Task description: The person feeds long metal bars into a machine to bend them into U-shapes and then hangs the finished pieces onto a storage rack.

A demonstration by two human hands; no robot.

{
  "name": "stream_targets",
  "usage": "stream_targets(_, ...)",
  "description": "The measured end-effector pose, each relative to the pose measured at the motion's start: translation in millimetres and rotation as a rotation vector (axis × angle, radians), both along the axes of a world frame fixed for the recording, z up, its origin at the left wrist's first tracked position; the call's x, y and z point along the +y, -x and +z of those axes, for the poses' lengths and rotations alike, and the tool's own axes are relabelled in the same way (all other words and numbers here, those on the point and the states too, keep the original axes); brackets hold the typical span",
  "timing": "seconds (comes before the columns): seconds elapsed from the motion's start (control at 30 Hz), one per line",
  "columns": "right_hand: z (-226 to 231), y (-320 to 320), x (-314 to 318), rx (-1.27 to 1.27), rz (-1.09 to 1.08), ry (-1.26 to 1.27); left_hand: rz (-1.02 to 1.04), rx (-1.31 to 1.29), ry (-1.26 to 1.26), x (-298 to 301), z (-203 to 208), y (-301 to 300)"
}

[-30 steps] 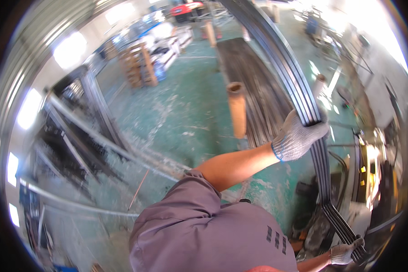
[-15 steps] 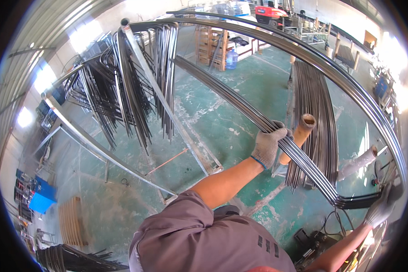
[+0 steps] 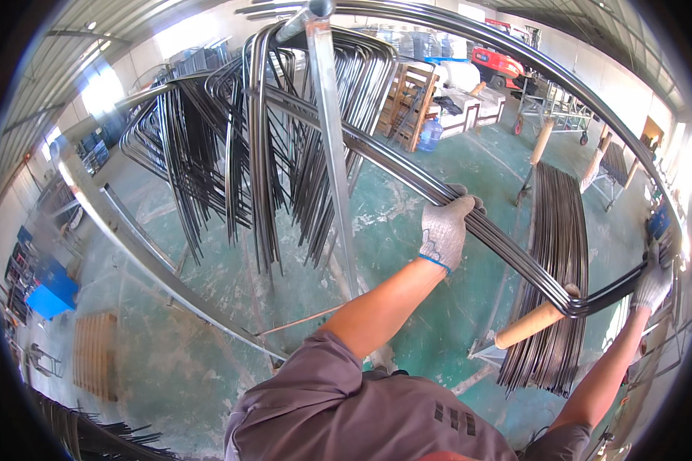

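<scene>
A bundle of several U-bent metal tubes [image 3: 515, 260] stretches across in front of me, one leg low and the other arching over the top of the view. Gloved in grey, my left hand [image 3: 444, 230] is closed round the lower leg at mid-length. My right hand [image 3: 653, 283], gloved too, closes round the bent end at the far right. The lower leg's far end passes by the upright post [image 3: 329, 131] of a metal rack, where it overlaps hanging bent tubes [image 3: 200, 161]; whether they touch I cannot tell.
A second rack arm [image 3: 142, 230] curves down at left. On the right, straight dark tubes [image 3: 557, 269] lie on a stand with a cardboard-coloured roller post [image 3: 530, 324]. Farther off are a wooden pallet [image 3: 409, 100], a blue water bottle [image 3: 430, 134] and a red vehicle [image 3: 497, 63].
The hanging tubes and rack post now look larger and nearer. The held bundle's far end has moved up to the post and overlaps the hanging tubes. Both hands keep their hold.
</scene>
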State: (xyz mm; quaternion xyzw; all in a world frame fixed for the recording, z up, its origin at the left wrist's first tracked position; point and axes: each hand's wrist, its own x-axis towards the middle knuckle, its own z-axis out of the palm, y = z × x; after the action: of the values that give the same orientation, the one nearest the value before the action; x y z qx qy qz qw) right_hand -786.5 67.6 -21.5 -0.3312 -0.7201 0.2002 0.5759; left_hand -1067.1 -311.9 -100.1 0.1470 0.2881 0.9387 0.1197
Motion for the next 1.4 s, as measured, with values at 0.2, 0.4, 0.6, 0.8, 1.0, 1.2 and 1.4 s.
stream_targets(0.2,116,114,28,-0.063,0.091,-0.331,0.049,0.044,-0.017,-14,12,59)
stream_targets(0.4,230,299,-146,-0.14,0.254,-0.565,0.034,0.099,-0.148,-57,37,101)
stream_targets(0.6,276,409,-350,-0.269,0.455,-0.792,-0.133,0.274,0.121,-49,13,70)
stream_targets(0.8,186,460,-405,-0.445,0.812,-0.991,0.243,0.417,0.559,-105,-33,119)
stream_targets(1.0,67,389,-256,0.233,0.743,-1.077,0.025,0.403,0.717,-105,-74,99)
stream_targets(1.2,-101,151,-11,0.176,-0.205,-0.374,-0.088,0.041,0.806,21,-142,63)
stream_targets(1.4,-371,-19,82,-0.453,-0.647,0.597,-0.227,0.391,0.827,178,-106,5)
